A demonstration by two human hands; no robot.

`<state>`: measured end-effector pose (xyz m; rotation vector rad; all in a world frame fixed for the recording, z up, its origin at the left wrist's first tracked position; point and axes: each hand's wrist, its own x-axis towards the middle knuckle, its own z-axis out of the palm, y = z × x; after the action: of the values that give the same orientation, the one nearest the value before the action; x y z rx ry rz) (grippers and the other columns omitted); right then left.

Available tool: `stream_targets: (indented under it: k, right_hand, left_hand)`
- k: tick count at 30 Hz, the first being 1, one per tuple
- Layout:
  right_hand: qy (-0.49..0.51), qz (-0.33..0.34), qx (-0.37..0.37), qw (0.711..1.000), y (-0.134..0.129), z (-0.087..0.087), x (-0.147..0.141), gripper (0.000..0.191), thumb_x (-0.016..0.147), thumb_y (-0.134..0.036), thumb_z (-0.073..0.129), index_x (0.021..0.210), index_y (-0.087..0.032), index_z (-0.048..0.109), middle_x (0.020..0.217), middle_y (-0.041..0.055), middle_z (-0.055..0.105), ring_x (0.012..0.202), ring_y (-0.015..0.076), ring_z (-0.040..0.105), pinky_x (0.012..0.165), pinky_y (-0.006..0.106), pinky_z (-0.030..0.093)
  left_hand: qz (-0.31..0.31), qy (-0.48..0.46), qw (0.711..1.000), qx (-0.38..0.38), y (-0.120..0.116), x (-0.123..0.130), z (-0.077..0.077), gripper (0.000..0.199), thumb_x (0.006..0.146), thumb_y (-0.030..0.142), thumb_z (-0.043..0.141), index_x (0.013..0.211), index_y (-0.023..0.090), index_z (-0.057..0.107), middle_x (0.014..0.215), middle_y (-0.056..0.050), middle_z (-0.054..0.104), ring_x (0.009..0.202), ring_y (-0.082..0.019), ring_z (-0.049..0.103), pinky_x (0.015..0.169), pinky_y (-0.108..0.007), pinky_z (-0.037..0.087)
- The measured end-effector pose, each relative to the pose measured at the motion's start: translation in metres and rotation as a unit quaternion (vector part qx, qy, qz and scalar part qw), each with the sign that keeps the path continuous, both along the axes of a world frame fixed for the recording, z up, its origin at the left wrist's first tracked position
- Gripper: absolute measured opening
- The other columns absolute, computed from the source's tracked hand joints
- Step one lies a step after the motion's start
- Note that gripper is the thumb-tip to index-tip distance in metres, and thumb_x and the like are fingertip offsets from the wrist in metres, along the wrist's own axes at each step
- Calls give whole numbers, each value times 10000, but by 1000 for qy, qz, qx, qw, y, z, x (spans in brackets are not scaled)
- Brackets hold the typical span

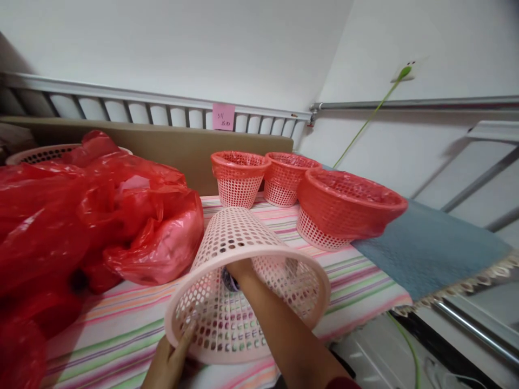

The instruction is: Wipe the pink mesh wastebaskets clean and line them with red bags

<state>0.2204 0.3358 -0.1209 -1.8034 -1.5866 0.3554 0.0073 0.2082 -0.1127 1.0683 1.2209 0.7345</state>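
Note:
A pale pink plastic basket [239, 232] with holes in its wall lies on its side, its mouth facing me. My left hand [172, 356] grips the rim at the lower left, the thumb inside. My right arm reaches in through the mouth, and my right hand [239, 268] is deep inside, mostly hidden by the rim. A dark purplish piece, like bunched cloth [230, 281], shows against that hand; its exact kind is unclear. The fingers of the right hand do not show clearly.
Three upright baskets lined with red bags, a left one [239, 186], a middle one [281, 192] and a right one [324, 227], stand behind. Red plastic bags [141, 216] are heaped at left, before another basket [40, 154]. A striped cloth [121, 324] and blue mat [430, 243] lie beneath.

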Motion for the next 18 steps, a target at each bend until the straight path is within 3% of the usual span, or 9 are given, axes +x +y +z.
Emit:
stream_targets:
  k: [5,7,10,14,16,18]
  right_hand:
    - [-57,24,-39,997,-23,15,-10,527,703,-117,550,1227,-170,538,1308,100,516,1241,259,424,1051,391,304]
    - [-79,41,-56,994,-53,18,-19,514,634,-85,570,1145,-139,587,1250,133,535,1170,277,482,1005,382,354]
    - [-104,73,-78,989,-120,14,-36,448,596,-95,585,1038,-151,625,1164,130,553,1075,267,530,958,362,393]
    - [-104,103,-128,981,-200,-1,-46,533,600,-133,587,1121,-247,573,1300,72,466,1165,257,466,987,339,370]
    - [-105,92,-159,977,-218,-5,-44,549,574,-119,595,1105,-259,578,1301,63,463,1165,257,465,986,332,370]
    - [-108,73,-158,979,-217,-5,-39,555,569,-102,588,1099,-266,578,1263,54,483,1143,249,477,971,325,384]
  left_hand:
    - [-14,-61,997,-35,-6,4,-16,908,667,743,551,1293,106,388,433,-20,650,362,-219,617,370,-270,480]
    - [-6,-90,995,-51,-9,6,-21,850,655,735,572,1195,90,449,434,-31,647,369,-208,617,372,-253,476]
    - [-16,-97,994,-45,-13,5,-18,760,649,728,584,1060,93,509,482,-67,676,429,-220,650,423,-271,514]
    - [-20,-78,997,-14,-22,8,-11,743,650,674,637,1159,146,520,566,-31,708,402,-208,625,400,-287,502]
    - [-45,-87,995,-23,-27,12,-13,795,661,664,637,1252,155,482,564,-26,708,399,-202,619,390,-266,476]
    - [-75,-97,992,-36,-31,16,-18,870,690,686,592,1339,141,394,500,-21,683,419,-207,635,396,-241,455]
